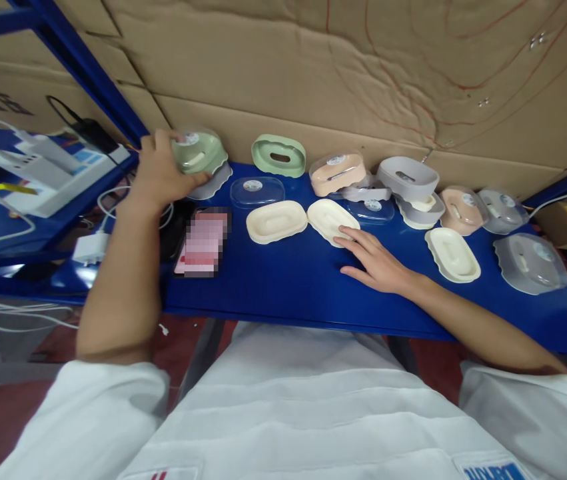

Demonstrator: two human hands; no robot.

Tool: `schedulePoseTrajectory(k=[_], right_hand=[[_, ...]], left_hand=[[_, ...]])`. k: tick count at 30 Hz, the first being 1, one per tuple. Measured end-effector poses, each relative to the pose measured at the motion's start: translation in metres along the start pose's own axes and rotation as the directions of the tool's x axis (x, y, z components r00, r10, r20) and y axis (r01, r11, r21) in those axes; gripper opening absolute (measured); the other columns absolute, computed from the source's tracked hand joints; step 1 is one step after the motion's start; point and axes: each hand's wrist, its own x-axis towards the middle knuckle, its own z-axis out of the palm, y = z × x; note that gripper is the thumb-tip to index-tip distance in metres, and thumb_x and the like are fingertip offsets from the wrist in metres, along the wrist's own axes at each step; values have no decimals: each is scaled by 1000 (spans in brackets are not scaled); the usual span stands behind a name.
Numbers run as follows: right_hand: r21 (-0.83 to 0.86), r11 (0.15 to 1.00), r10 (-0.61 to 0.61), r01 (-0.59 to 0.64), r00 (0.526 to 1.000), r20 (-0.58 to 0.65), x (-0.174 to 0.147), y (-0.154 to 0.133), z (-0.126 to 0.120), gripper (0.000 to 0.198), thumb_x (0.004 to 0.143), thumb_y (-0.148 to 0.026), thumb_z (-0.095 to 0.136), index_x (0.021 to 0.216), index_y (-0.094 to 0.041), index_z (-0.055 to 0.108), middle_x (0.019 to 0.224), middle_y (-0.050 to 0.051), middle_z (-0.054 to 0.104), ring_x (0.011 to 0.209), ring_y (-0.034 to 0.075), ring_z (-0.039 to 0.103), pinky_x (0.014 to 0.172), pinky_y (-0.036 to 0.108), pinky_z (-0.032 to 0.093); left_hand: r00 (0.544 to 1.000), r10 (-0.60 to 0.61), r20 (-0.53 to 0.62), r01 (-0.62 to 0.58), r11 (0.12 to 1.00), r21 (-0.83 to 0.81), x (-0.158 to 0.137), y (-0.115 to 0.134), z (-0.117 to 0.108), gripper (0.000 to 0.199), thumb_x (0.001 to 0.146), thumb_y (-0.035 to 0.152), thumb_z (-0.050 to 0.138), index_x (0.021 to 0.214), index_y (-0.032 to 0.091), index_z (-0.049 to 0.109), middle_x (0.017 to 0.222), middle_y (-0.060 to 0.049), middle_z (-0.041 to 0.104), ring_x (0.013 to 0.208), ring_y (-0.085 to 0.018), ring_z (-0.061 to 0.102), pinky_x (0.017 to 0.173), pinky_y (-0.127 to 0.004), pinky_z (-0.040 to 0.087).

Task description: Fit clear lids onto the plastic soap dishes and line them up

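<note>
My left hand (159,175) grips a green soap box (203,155) with a clear lid, thumb at the front and fingers behind. Beneath that box a grey base (219,181) sticks out. My right hand (376,261) is open, its fingers stretched out and their tips at the edge of a cream inner tray (327,217). A second cream tray (276,223) lies just left of it, touching it. Behind these are an upturned-rim green box shell (279,156) and a clear lid (257,193) with a round-edged label, flat on the blue table.
Along the back stand a peach soap box (338,175), stacked grey parts (408,180), another peach box (463,208) and grey boxes. A cream tray (453,255) lies right. A phone (203,243) and a power strip (78,183) with cables are left. Cardboard (263,73) walls the back.
</note>
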Motion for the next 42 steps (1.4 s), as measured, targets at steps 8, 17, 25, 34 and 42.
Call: schedulePoseTrajectory(k=[8,17,25,34,42], right_hand=[[-5,1000,6,-6,1000,26,1,-1,-1,61,111,-49,53,166,-27,41,172,18,41,156,39,45,122,62,44],[-12,1000,-8,9,1000,28,2,0,-1,57,111,-48,52,163,-25,44,169,20,45,156,38,46,121,61,45],[4,1000,19,-19,999,43,2,-1,-1,56,112,-50,49,162,-26,47,170,19,44,157,37,44,123,62,42],[-71,980,182,-188,980,-86,4,0,3,52,113,-52,46,156,-24,51,155,14,64,147,34,55,127,61,29],[-106,947,279,-303,941,-191,3,7,0,44,108,-60,53,134,-28,67,125,10,77,120,34,67,120,60,32]], left_hand=[[999,-43,-31,44,999,23,-1,1,1,70,98,54,72,150,18,41,150,-11,49,139,-27,46,125,-52,38],[989,-142,-25,141,989,-33,1,8,5,65,100,53,69,149,19,43,145,-11,50,138,-27,47,123,-52,36],[985,-136,-109,137,991,-3,-4,16,7,84,93,59,75,158,21,37,164,-17,37,152,-38,38,125,-66,30],[857,456,239,-481,875,56,-42,87,3,39,105,53,49,119,26,73,123,-9,74,121,-32,68,110,-49,50],[569,635,523,-706,703,-85,-85,119,31,36,105,38,56,134,22,72,142,-12,70,131,-32,67,113,-45,51]])
